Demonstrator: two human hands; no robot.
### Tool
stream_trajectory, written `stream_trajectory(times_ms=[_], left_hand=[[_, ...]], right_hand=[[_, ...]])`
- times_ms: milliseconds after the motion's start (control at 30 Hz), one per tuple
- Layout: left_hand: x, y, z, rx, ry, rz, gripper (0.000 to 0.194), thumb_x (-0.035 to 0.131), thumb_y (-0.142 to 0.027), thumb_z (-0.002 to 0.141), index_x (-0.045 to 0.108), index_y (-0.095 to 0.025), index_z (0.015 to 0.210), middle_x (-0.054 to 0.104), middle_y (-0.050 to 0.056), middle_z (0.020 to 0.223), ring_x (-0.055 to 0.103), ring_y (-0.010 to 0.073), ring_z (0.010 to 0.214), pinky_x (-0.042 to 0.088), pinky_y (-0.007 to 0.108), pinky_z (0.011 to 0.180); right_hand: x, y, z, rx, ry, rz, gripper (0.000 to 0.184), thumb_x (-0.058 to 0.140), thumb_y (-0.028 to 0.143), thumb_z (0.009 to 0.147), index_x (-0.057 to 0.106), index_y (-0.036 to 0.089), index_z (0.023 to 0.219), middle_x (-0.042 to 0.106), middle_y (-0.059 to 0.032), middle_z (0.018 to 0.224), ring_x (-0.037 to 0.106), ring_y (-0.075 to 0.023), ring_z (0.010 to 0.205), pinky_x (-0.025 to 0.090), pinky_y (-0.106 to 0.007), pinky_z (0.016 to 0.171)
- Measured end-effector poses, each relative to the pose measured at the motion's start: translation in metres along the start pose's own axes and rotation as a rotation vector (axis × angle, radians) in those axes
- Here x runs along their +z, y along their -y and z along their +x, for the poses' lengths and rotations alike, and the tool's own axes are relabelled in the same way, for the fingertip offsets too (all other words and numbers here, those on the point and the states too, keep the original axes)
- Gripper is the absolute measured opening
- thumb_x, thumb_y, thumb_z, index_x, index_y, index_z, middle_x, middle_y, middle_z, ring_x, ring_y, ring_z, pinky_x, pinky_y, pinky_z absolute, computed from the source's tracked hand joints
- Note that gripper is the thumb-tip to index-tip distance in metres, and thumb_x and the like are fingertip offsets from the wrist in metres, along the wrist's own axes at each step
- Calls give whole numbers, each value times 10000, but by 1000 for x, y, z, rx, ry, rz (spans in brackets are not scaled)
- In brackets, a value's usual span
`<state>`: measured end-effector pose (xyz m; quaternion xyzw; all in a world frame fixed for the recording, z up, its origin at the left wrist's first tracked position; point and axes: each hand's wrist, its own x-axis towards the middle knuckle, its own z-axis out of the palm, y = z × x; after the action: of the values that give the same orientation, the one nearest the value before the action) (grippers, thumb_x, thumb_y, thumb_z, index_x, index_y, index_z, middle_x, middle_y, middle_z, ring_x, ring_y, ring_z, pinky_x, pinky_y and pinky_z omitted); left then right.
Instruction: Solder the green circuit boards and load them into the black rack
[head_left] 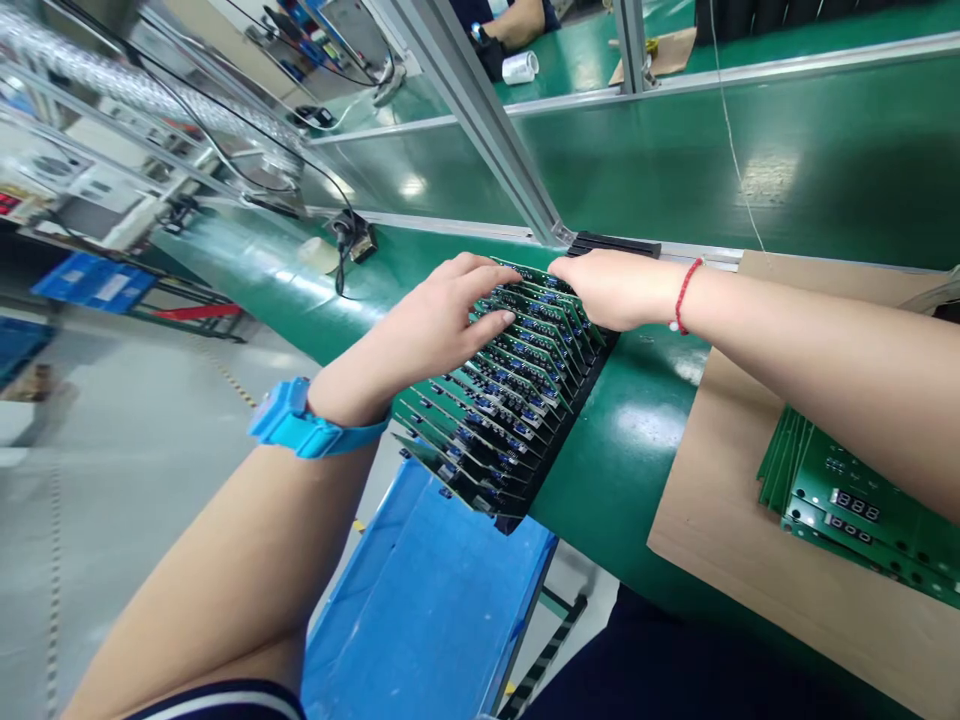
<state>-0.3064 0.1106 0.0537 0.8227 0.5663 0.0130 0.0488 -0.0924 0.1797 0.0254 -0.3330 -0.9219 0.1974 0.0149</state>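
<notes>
A black slotted rack on the green bench holds a row of upright green circuit boards. My left hand reaches over their left edges, thumb and fingers spread and fingertips touching boards near the far end. At the far right end, my right hand has its fingers closed at the edge of a circuit board; the hand hides most of the grip. A blue watch is on my left wrist and a red bracelet on my right.
Cardboard on the right carries stacked green boards with digit displays. A blue cart surface lies below the bench edge. A metal post rises behind the rack. Across the frame, another person's arm is near a white roll.
</notes>
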Motion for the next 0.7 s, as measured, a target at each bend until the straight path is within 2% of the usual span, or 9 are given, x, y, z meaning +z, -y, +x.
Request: stream_trajectory(times_ms=[133,233,433,567,700], left_hand=[[1,-1,0,5,-2,-3,506,514,-401,950,616,-187,1396,616,142,1403,617,326,1231,515,495,1102],[2,0,0,15,1,0,531,501,-401,956,604,-167,1420,608,152,1433,613,335,1266,516,501,1110],[6,0,-3,39,14,47,582,433,-425,994,555,-137,1485,567,183,1504,557,359,1367,454,531,1175],[10,-2,-8,48,30,79,626,386,-445,1012,519,-89,1509,530,213,1541,537,378,1386,428,555,1185],[14,-3,-11,57,32,122,653,297,-475,1031,530,-86,1501,489,217,1581,532,389,1378,413,587,1169]], right_hand=[[-7,6,-8,-3,-55,-42,585,626,125,786,551,190,1363,654,-119,1238,641,-255,1025,477,-334,851],[-12,8,-15,-31,-140,-75,515,589,160,829,591,195,1343,614,-115,1297,620,-276,1113,472,-346,909],[-17,5,-23,-6,-122,-41,358,545,221,895,695,152,1213,626,-136,1249,587,-297,1180,452,-368,956],[-22,3,-26,16,-80,59,318,544,254,908,739,168,1144,676,-118,1170,625,-248,1085,457,-337,911],[-25,5,-26,49,-75,59,308,548,250,911,768,180,1115,732,-111,1109,660,-245,1041,465,-335,886]])
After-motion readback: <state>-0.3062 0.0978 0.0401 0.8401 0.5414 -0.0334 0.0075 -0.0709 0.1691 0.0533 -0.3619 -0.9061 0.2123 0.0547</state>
